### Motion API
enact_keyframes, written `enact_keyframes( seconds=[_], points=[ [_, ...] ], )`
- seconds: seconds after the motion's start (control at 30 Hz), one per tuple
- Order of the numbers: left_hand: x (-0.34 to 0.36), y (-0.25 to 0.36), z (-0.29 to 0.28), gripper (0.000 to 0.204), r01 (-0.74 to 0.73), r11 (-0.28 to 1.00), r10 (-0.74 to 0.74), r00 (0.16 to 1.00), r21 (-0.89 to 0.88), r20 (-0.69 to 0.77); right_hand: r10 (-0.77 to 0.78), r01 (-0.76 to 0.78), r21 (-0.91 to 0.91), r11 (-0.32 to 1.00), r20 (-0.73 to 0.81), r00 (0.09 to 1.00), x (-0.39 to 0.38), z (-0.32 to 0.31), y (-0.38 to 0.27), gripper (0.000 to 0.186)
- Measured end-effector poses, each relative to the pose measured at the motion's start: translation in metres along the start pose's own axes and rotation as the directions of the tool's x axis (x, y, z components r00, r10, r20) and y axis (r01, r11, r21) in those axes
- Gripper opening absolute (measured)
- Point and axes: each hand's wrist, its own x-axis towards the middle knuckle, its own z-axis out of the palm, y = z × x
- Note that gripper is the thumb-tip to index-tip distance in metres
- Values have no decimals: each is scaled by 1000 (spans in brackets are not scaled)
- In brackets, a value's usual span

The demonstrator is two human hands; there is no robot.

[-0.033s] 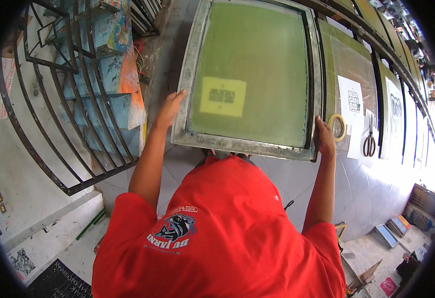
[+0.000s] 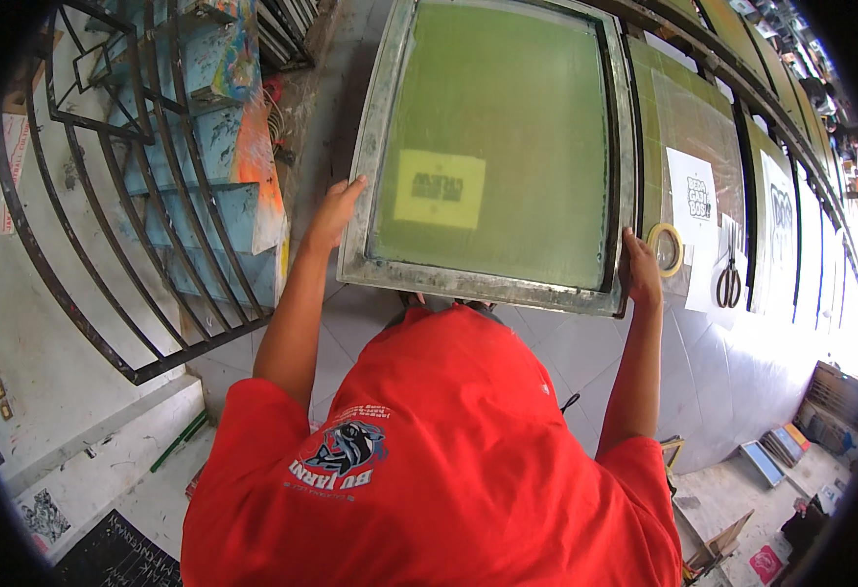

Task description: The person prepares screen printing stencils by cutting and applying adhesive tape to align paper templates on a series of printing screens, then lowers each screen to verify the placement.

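Centrally held, just beyond the red shirt [image 2: 448, 440]: a metal-framed screen [image 2: 502, 137] with green, translucent mesh [image 2: 527, 88]. Clasped by the left hand [image 2: 331, 215] at the lower part of the left rail [image 2: 375, 137], with thumb laid on the metal and fingers mostly hidden; whether spread or pressed together, impossible to tell. Clasped by the right hand [image 2: 642, 269] at the right rail [image 2: 626, 147] near its lower corner, with thumb at the outer edge; finger spacing likewise impossible to tell. Toward the lower left of the mesh, a pale yellow rectangle [image 2: 439, 210] with dark lettering. Just beside the right hand, a roll of tape [image 2: 678, 252]; farther right, black-handled scissors [image 2: 728, 286] and a printed sheet [image 2: 691, 181]. At far left, dark metal bars [image 2: 202, 347] before a paint-splashed blue surface [image 2: 241, 205].
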Motion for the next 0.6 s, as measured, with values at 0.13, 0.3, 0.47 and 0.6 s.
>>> enact_keyframes(
  seconds=[0.13, 0.3, 0.47, 0.6],
  points=[
    [16, -18, -5, 69, 10, 1000, -8, 998, 28, -64, 19, -17, -20, 1000, 71, 997, 0, -8, -1, 36],
    [11, -13, -3, 69, -18, 999, 20, 999, 36, -38, 17, -18, 12, 1000, 70, 997, 1, -6, 0, 35],
    [0, 0, 3, 56, -46, 999, 46, 999, -11, 8, -3, 1, 59, 998, 37, 999, 5, -4, 7, 28],
    [-2, 2, 4, 49, -44, 998, 45, 998, -36, 31, -19, 18, 48, 999, 22, 1000, 6, -4, 9, 27]
  ],
)
